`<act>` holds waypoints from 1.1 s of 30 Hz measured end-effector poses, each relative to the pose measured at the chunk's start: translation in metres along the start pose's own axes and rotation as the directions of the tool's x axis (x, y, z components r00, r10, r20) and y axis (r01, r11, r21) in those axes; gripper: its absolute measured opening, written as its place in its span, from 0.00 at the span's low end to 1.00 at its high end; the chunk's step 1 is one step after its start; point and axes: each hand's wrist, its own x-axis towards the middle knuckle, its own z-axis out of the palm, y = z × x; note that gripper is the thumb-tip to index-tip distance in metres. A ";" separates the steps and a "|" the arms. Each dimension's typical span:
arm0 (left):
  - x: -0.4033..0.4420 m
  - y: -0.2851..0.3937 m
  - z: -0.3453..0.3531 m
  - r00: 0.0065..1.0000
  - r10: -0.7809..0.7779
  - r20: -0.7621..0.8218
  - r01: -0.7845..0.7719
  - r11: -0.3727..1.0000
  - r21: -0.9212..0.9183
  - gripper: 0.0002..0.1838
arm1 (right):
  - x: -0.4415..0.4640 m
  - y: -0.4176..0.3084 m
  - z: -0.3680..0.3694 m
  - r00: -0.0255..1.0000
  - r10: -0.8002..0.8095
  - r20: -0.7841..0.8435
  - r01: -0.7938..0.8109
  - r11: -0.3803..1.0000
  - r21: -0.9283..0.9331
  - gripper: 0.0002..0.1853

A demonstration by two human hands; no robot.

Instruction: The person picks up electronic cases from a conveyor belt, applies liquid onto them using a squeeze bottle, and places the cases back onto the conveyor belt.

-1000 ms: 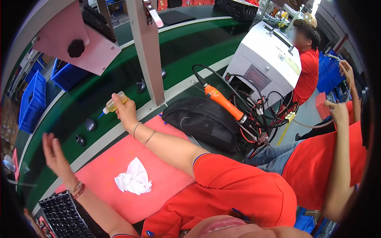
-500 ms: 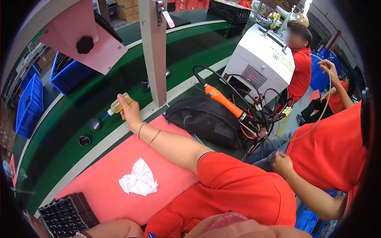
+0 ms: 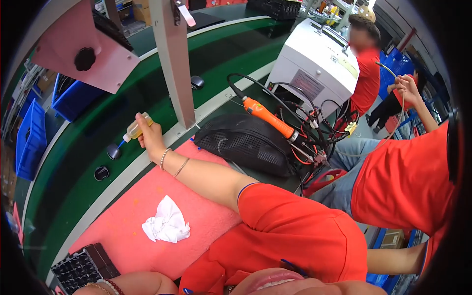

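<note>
My right hand [image 3: 153,143] is closed around a small bottle [image 3: 132,132] of yellowish liquid, tilted down over the green belt [image 3: 73,189]. Its thin blue nozzle reaches a dark rounded part [image 3: 113,152]; whether they touch I cannot tell. A second dark part [image 3: 101,172] with a light rim lies just nearer. At the bottom left only my left wrist with its bracelets shows, and the hand itself is out of the frame. A crumpled white cloth [image 3: 167,221] lies on the pink mat [image 3: 123,216].
A black tray [image 3: 86,268] sits at the mat's left corner. Right of the post [image 3: 173,64] are a black mesh bag [image 3: 243,142], an orange tool [image 3: 268,117], cables and a white machine [image 3: 314,64]. A co-worker stands at the right; another is behind the machine.
The bottle's nozzle has come down to the dark part. My left hand has gone from above the belt out of view at the bottom. The co-worker's hands at the right have moved.
</note>
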 end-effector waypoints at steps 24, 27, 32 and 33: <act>0.003 -0.011 -0.004 0.997 -0.021 -0.074 0.038 0.972 0.232 0.28 | 0.001 0.002 0.000 0.999 0.025 0.026 -0.026 0.998 0.050 0.26; 0.002 -0.009 0.005 0.991 -0.021 -0.129 0.048 0.976 0.212 0.26 | 0.000 0.000 -0.001 0.999 0.032 0.026 -0.034 0.997 0.063 0.26; 0.002 -0.012 0.004 0.992 -0.019 -0.127 0.044 0.980 0.196 0.25 | 0.001 0.001 -0.002 0.999 0.023 0.028 -0.025 0.998 0.066 0.24; 0.002 -0.011 0.008 0.985 -0.019 -0.174 0.057 0.974 0.218 0.25 | 0.001 0.001 -0.001 0.999 0.012 0.037 -0.015 0.998 0.068 0.24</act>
